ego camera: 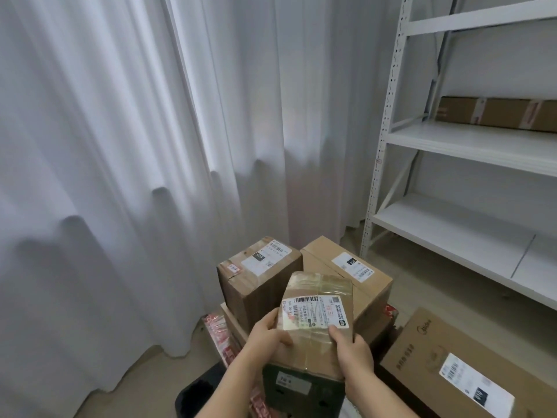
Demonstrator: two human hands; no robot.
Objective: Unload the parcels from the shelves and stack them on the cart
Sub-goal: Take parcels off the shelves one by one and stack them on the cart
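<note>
Here we clamp both hands, left (269, 333) and right (352, 352), around the taped parcel (316, 321), seemingly resting on stacked boxes (259, 276).

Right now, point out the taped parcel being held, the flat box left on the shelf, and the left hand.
taped parcel (319, 300), head view, on its white label.
flat box (497, 113), head view, on its front side.
left hand (268, 333), head view, on its back.

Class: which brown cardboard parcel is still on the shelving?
The long flat brown cardboard parcel on the white metal shelf, upper right; the others are stacked below.
</note>
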